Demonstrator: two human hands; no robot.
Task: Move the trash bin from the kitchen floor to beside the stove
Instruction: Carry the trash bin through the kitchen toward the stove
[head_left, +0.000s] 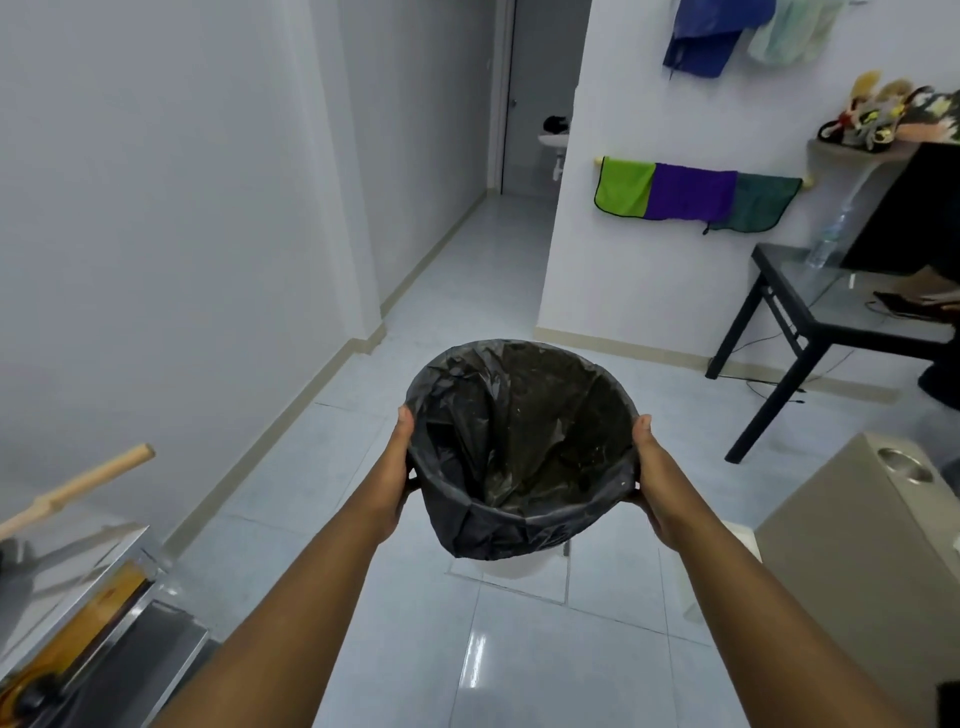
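Carrying a round white plastic trash bin (511, 567) lined with a black bag, held above the pale tiled floor (519, 649): left hand (399, 467) and right hand (652, 480) press its rim from opposite sides. Keeping it level seems wise; steel stove (78, 597) sits left of the bin.

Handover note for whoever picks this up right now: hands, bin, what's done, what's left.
Left hand: gripping the left side of the trash bin at its rim.
Right hand: gripping the right side, at the rim.
Bin: held out in front, above the tiled floor, upright, lined with a black bag; nothing bulky visible inside.
Done: bin picked up.
Left: carry it to the stove and set it down beside it. A steel appliance edge at lower left may be the stove; cannot confirm.
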